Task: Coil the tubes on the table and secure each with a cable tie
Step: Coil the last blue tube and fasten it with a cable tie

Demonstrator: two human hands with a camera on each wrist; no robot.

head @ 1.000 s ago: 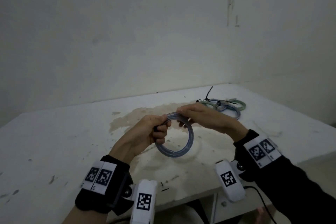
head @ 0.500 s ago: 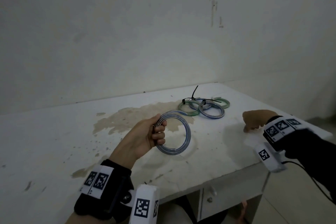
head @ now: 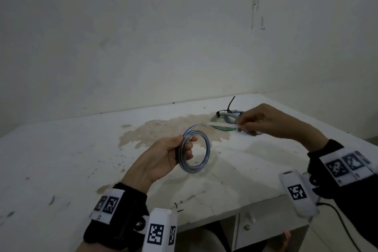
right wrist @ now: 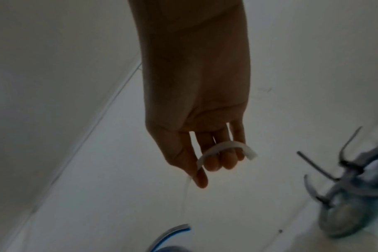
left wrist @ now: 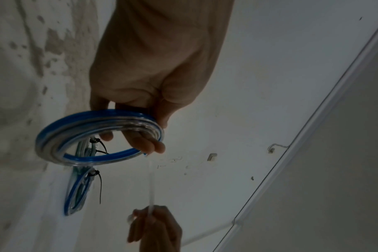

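Note:
My left hand (head: 173, 153) grips a coil of clear tube with a blue stripe (head: 205, 149) by its left side and holds it upright above the table; the same blue-striped coil (left wrist: 54, 136) shows in the left wrist view. My right hand (head: 245, 122) pinches a white cable tie (head: 223, 125) between thumb and fingers, to the right of the coil. The white cable tie (right wrist: 224, 146) curves across the fingers in the right wrist view, and the tie (left wrist: 151, 187) points toward the coil in the left wrist view.
Behind my right hand lie coiled tubes, green (head: 223, 128) and blue, bound with black cable ties (head: 230, 105). The white table (head: 61, 159) has a brown stain in its middle. A wall stands close behind. The table's front edge is near my wrists.
My right hand left the coil, went to the table's right edge, and came back toward the coil with a white cable tie pinched in it. The left hand kept hold of the coil.

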